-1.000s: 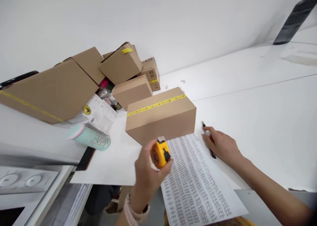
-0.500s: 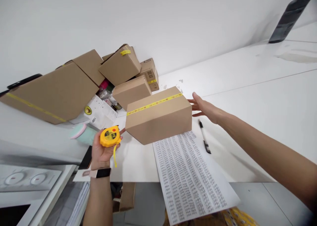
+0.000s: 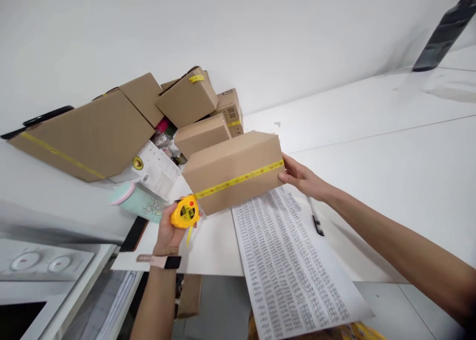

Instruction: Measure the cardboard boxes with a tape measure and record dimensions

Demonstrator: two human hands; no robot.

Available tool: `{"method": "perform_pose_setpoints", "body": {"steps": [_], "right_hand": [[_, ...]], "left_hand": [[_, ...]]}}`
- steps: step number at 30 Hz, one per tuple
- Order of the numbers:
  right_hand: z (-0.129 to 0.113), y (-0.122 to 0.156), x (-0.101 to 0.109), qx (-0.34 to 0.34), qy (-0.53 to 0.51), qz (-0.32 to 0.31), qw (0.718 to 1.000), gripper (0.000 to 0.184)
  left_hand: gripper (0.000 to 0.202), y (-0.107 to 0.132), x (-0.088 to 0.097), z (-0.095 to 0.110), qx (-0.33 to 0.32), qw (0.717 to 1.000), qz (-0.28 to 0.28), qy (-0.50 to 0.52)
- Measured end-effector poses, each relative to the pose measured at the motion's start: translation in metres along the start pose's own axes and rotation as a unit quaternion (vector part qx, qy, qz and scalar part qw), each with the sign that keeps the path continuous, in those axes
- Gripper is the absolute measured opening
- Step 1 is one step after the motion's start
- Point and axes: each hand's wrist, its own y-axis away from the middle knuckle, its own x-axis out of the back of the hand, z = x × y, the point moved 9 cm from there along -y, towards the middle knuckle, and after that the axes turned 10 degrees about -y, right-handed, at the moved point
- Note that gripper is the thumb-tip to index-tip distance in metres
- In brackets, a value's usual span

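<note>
My left hand (image 3: 171, 231) is wrapped round a yellow tape measure (image 3: 185, 211), a short piece of its blade hanging down. The tape measure is close against the left end of a closed cardboard box (image 3: 232, 167). A strip of yellow printed tape runs along the side of the box that faces me. At its right end my right hand (image 3: 299, 177) grips the box, thumb on the near face and the other fingers partly hidden behind. Below the box a printed sheet (image 3: 286, 265) hangs over the table edge. A pen (image 3: 315, 217) lies partly under my right wrist.
Several cardboard boxes (image 3: 188, 97) are stacked against the wall at the back left. A mint tumbler (image 3: 138, 201) and a white carton (image 3: 158, 169) with an avocado picture are near my left hand. A dark bottle (image 3: 444, 34) stands on the white table (image 3: 401, 171) far right.
The box has turned, so its taped face now points toward me rather than up. My right hand has closed on its right end. My left hand has moved right with the tape measure.
</note>
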Motion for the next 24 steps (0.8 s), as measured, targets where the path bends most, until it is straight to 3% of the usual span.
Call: {"method": "perform_pose_setpoints", "body": {"steps": [3,5,8,10,12,14,17,19,20,22,24], "right_hand": [[0.029,0.008,0.006,0.006,0.028,0.033,0.999,0.071],[0.042,0.017,0.013,0.002,0.072,0.05,0.996,0.065],[0.05,0.04,0.041,-0.048,0.203,0.146,0.967,0.048],[0.051,0.06,0.063,-0.125,0.315,0.225,0.913,0.042],[0.054,0.076,0.073,-0.211,0.406,0.239,0.856,0.047],[0.06,0.082,0.067,-0.268,0.468,0.19,0.82,0.052],[0.064,0.08,0.05,-0.273,0.528,0.116,0.796,0.044],[0.065,0.079,0.044,-0.26,0.539,0.084,0.797,0.04],[0.065,0.08,0.044,-0.257,0.528,0.075,0.806,0.04],[0.063,0.085,0.049,-0.258,0.45,0.081,0.851,0.038],[0.057,0.093,0.057,-0.252,0.284,0.109,0.919,0.035]], "left_hand": [[0.029,0.0,0.003,-0.023,0.025,0.999,-0.007,-0.043],[0.032,0.001,0.006,-0.022,0.017,0.998,-0.008,-0.065],[0.042,0.005,0.009,0.016,-0.072,0.994,0.018,-0.085],[0.045,0.009,0.002,0.053,-0.166,0.978,0.052,-0.119],[0.047,0.013,-0.018,0.082,-0.246,0.947,0.079,-0.192],[0.05,0.013,-0.054,0.096,-0.292,0.9,0.077,-0.314],[0.052,0.007,-0.11,0.094,-0.325,0.776,0.079,-0.535],[0.05,-0.001,-0.137,0.087,-0.336,0.698,0.082,-0.626],[0.048,-0.005,-0.145,0.083,-0.34,0.673,0.076,-0.652],[0.044,-0.015,-0.156,0.077,-0.349,0.648,0.053,-0.675],[0.042,-0.02,-0.161,0.073,-0.366,0.631,0.038,-0.683]]}}
